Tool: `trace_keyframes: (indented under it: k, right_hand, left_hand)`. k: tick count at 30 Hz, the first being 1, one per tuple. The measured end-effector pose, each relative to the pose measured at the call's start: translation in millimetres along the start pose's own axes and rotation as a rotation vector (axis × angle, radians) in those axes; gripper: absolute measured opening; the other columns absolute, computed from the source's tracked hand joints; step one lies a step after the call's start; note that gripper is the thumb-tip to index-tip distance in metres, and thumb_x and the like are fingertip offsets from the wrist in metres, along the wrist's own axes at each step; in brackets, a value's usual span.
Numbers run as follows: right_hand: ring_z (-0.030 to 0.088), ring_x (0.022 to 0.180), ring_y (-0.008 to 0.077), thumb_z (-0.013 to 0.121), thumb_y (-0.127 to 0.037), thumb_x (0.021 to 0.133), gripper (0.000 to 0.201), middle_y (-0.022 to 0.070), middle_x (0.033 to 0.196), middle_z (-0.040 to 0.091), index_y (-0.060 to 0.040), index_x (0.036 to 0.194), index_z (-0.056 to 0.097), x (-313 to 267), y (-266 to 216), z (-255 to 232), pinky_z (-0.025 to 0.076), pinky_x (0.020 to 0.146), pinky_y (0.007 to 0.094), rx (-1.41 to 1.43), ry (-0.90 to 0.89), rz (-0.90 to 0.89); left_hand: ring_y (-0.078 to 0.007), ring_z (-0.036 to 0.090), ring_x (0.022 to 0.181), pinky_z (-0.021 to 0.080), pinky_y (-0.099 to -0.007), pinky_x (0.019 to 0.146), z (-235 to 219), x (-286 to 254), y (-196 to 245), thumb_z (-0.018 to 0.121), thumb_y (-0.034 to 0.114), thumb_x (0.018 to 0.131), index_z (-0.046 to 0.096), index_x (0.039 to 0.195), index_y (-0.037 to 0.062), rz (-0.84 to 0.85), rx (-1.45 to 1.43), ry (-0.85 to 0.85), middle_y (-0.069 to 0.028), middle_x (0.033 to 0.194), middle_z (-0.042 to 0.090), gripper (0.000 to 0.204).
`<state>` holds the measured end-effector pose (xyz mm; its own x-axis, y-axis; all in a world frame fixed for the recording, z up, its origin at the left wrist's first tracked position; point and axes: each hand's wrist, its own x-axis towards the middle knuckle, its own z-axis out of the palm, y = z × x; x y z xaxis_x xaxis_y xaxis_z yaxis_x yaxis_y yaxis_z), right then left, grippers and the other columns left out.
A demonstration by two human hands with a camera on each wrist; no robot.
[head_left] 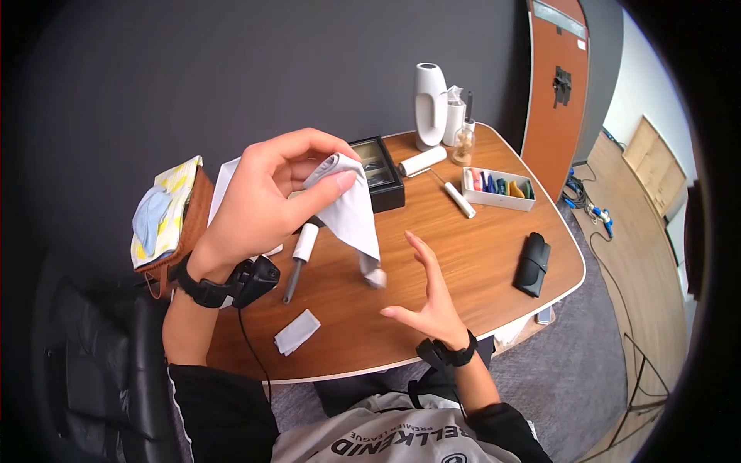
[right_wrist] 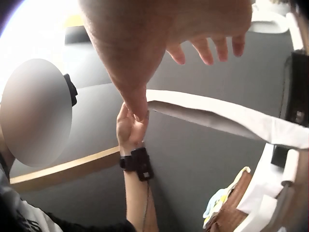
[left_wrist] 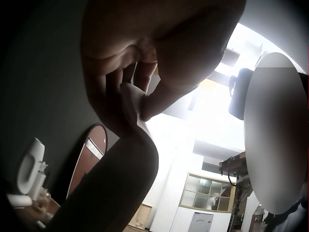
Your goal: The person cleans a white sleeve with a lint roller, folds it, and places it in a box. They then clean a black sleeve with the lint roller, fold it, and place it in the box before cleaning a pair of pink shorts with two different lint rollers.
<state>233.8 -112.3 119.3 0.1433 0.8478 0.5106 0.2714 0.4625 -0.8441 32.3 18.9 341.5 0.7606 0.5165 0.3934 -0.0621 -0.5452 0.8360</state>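
Thumb and fingers of my left hand [head_left: 262, 197] pinch a pale grey cloth [head_left: 352, 220] by its upper end, raised over the wooden table [head_left: 463, 309]. In the head view the cloth hangs to a twisted lower tip. To its right, my right hand [head_left: 438, 297] holds nothing, its thumb and fingers spread apart. The left wrist view shows the cloth [left_wrist: 118, 176] draping down from the pinch. In the right wrist view the cloth [right_wrist: 212, 108] stretches sideways as a strip from the left hand [right_wrist: 131, 129], beneath the right hand's spread fingers [right_wrist: 203, 50].
A lint roller [head_left: 304, 245] and a folded grey cloth [head_left: 297, 332] lie near the left hand. Behind stands a black display box [head_left: 390, 197]. Further right are a white box [head_left: 502, 201] of colourful small items and a black case [head_left: 532, 265]. A brown basket [head_left: 193, 224] sits left.
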Motion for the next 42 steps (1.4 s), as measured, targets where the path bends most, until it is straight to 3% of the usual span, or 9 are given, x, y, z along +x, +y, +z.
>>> trace_keyframes:
  k: [4, 7, 13, 16, 20, 25, 30, 35, 42]
  right_hand:
    - [0.049, 0.143, 0.0375, 0.090, -0.024, 0.080, 0.089, 0.0221, 0.154, 0.052, -0.0031, 0.154, 0.046, 7, 12, -16, 0.041, 0.116, 0.0467, -0.342, 0.096, -0.117]
    - [0.075, 0.099, 0.0233, 0.075, 0.001, 0.089, 0.046, 0.0127, 0.104, 0.076, 0.0018, 0.133, 0.064, 2, 20, -31, 0.058, 0.087, 0.0341, -0.223, 0.038, -0.049]
    - [0.075, 0.087, 0.0227, 0.068, -0.005, 0.095, 0.032, 0.0154, 0.099, 0.077, -0.0004, 0.128, 0.067, -29, 21, -44, 0.056, 0.078, 0.0332, 0.045, -0.030, 0.329]
    - [0.073, 0.083, 0.0186, 0.070, -0.010, 0.098, 0.026, 0.0137, 0.095, 0.078, 0.0001, 0.121, 0.071, -50, 33, -51, 0.055, 0.074, 0.0318, -0.031, -0.041, 0.260]
    - [0.072, 0.076, 0.0187, 0.072, -0.012, 0.098, 0.020, 0.0147, 0.091, 0.077, 0.0015, 0.113, 0.075, -71, 33, -70, 0.053, 0.068, 0.0345, -0.282, -0.117, 0.405]
    - [0.072, 0.075, 0.0293, 0.070, -0.010, 0.099, 0.014, 0.0174, 0.088, 0.076, 0.0020, 0.105, 0.075, -83, 41, -86, 0.053, 0.066, 0.0364, -0.451, -0.084, 0.294]
    - [0.069, 0.078, 0.0388, 0.070, -0.009, 0.097, 0.011, 0.0199, 0.087, 0.072, 0.0014, 0.100, 0.073, -93, 43, -88, 0.054, 0.070, 0.0405, -0.530, 0.053, 0.313]
    - [0.063, 0.100, 0.0394, 0.081, -0.014, 0.085, 0.024, 0.0169, 0.103, 0.068, -0.0030, 0.104, 0.073, -101, 43, -81, 0.051, 0.088, 0.0465, -0.647, -0.121, 0.127]
    - [0.061, 0.107, 0.0344, 0.083, -0.009, 0.075, 0.034, 0.0107, 0.110, 0.067, -0.0049, 0.107, 0.075, -119, 57, -92, 0.051, 0.097, 0.0442, -0.849, -0.130, 0.143]
  left_hand:
    - [-0.0148, 0.071, 0.102, 0.058, -0.0281, 0.091, 6, 11, -4, 0.071, 0.003, 0.099, 0.066, 0.121, -0.0055, 0.014, -0.064, -0.007, -0.0118, 0.111, 0.072, 0.025]
    - [-0.0152, 0.071, 0.102, 0.058, -0.0277, 0.091, 3, 10, -18, 0.070, 0.004, 0.100, 0.065, 0.124, -0.0056, -0.029, -0.050, 0.023, -0.0118, 0.113, 0.071, 0.026]
    - [-0.0084, 0.069, 0.098, 0.057, -0.0229, 0.080, -8, -9, -78, 0.063, 0.011, 0.106, 0.066, 0.127, 0.0023, -0.239, 0.000, 0.049, -0.0048, 0.112, 0.069, 0.023]
    - [-0.0035, 0.064, 0.086, 0.052, -0.0201, 0.065, 0, -42, -120, 0.060, 0.020, 0.108, 0.071, 0.124, 0.0106, -0.471, 0.088, 0.007, 0.0027, 0.106, 0.069, 0.022]
    - [-0.0046, 0.062, 0.083, 0.052, -0.0232, 0.065, 35, -123, -212, 0.060, 0.013, 0.108, 0.072, 0.124, 0.0063, -0.362, 0.031, 0.051, 0.0001, 0.104, 0.068, 0.021]
    - [-0.0200, 0.066, 0.081, 0.053, -0.0331, 0.074, 76, -178, -220, 0.062, 0.005, 0.102, 0.071, 0.122, 0.0018, -0.294, 0.317, 0.061, -0.0092, 0.094, 0.067, 0.022]
    - [-0.0390, 0.058, 0.116, 0.049, -0.0453, 0.099, 115, -209, -219, 0.073, 0.010, 0.092, 0.070, 0.116, -0.0028, -0.251, 0.767, 0.057, -0.0185, 0.119, 0.062, 0.027]
    - [-0.0368, 0.052, 0.130, 0.039, -0.0528, 0.110, 128, -211, -204, 0.084, 0.026, 0.082, 0.071, 0.113, -0.0006, -0.151, 0.887, -0.079, -0.0184, 0.133, 0.059, 0.043]
    - [-0.0379, 0.060, 0.119, 0.051, -0.0468, 0.100, 117, -222, -221, 0.080, 0.011, 0.083, 0.071, 0.106, -0.0012, -0.161, 0.803, -0.105, -0.0174, 0.123, 0.065, 0.027]
